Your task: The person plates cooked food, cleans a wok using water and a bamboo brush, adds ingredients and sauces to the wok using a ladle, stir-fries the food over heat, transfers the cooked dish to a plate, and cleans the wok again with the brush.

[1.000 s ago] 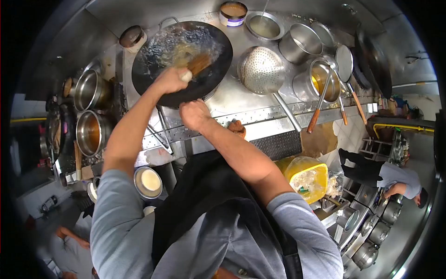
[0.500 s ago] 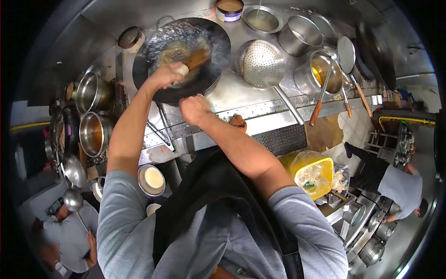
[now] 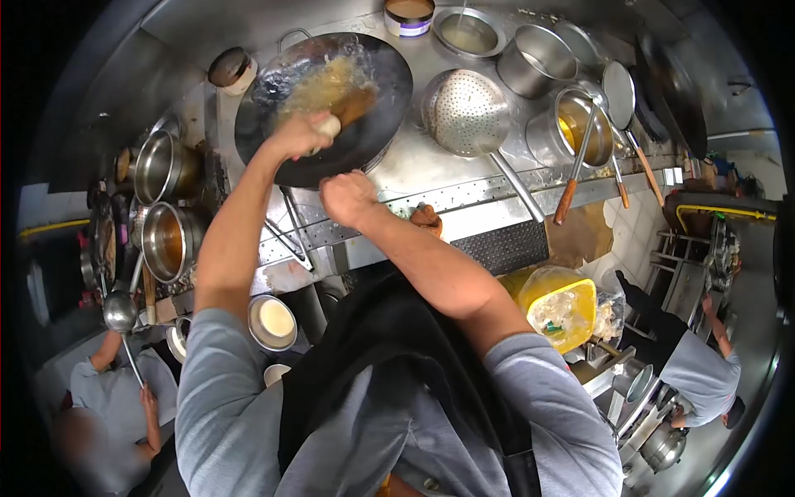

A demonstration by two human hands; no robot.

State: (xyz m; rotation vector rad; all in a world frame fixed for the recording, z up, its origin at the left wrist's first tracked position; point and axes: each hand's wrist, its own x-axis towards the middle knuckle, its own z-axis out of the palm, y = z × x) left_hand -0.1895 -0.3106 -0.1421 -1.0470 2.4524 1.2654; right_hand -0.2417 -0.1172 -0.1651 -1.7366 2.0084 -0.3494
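Note:
A large dark wok (image 3: 385, 103) sits on the steel range, with water splashing inside it. My left hand (image 3: 300, 137) is closed around the pale handle of a brown brush (image 3: 354, 104), whose blurred bristles are in the water. At the wok's near rim, my right hand (image 3: 348, 197) is closed on the wok; its palm and the exact grip are hidden. To the right of the wok lies a perforated strainer (image 3: 465, 113), its handle pointing towards me.
Pots (image 3: 537, 62), ladles and a dark-lidded tub (image 3: 233, 70) surround the wok. Left are two steel pots (image 3: 166, 242). A yellow bin (image 3: 561, 315) stands lower right. One co-worker (image 3: 700, 377) is right; another co-worker (image 3: 124, 389), lower left, holds a ladle (image 3: 120, 312).
The brush has moved within the wok, and the water splashes higher. My right hand stays at the rim. The co-worker's ladle on the left has come into view and moved up.

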